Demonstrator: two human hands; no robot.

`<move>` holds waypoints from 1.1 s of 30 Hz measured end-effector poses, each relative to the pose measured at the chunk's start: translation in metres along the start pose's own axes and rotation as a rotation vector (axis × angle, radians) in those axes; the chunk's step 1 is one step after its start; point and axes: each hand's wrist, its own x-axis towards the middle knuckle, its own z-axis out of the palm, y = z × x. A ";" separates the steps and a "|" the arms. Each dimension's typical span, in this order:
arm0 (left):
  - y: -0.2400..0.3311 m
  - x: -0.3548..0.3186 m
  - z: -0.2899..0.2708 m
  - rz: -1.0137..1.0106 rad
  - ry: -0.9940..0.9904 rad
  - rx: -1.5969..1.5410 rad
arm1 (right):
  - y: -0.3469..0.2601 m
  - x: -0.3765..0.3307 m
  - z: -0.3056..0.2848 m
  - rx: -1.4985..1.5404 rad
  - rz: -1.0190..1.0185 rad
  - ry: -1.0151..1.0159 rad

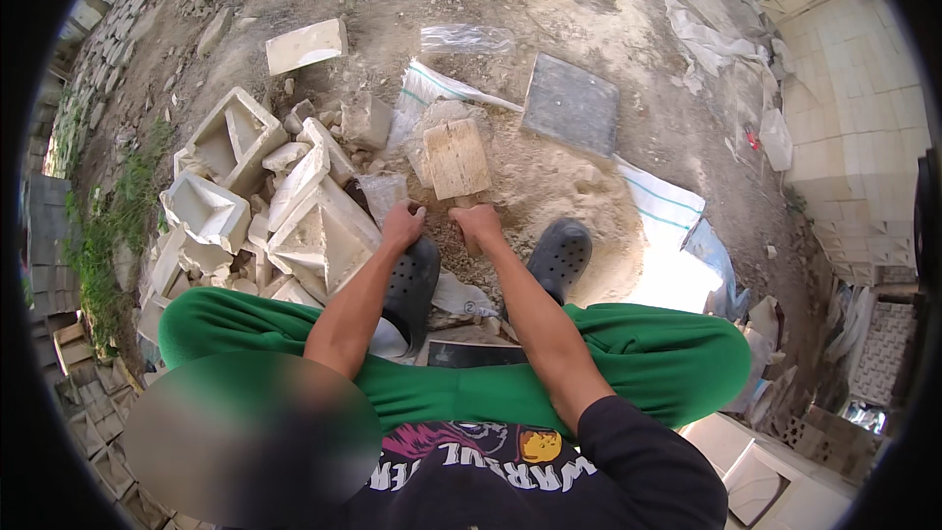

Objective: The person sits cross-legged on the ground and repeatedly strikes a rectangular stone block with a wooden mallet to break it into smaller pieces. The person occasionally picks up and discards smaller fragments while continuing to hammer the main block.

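Observation:
My right hand (478,225) is closed around the short handle of a wooden mallet (457,159). The mallet's broad, worn block head lies over a heap of crushed pale material (446,116). Just left of it, my left hand (401,226) has its fingers closed at the lower end of a pale broken slab piece (383,193); the fingertips are partly hidden. Sandy powder (579,191) spreads to the right of the mallet, partly on a white woven sack (662,194).
Broken cream mould pieces (319,236) pile up at the left. A dark square slab (571,104) lies beyond the powder, with a pale block (306,46) farther left. My dark clogs (560,257) flank the work spot. Stacked pale blocks (854,98) stand at the far right.

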 end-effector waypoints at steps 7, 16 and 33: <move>0.030 0.011 -0.007 0.154 0.283 -0.071 | 0.034 -0.007 -0.003 -0.100 0.024 0.175; 0.071 0.022 0.002 0.428 0.037 0.390 | -0.045 -0.045 -0.068 0.543 0.083 0.084; 0.005 0.005 0.005 0.171 0.187 0.175 | -0.054 -0.025 -0.035 0.269 -0.416 0.107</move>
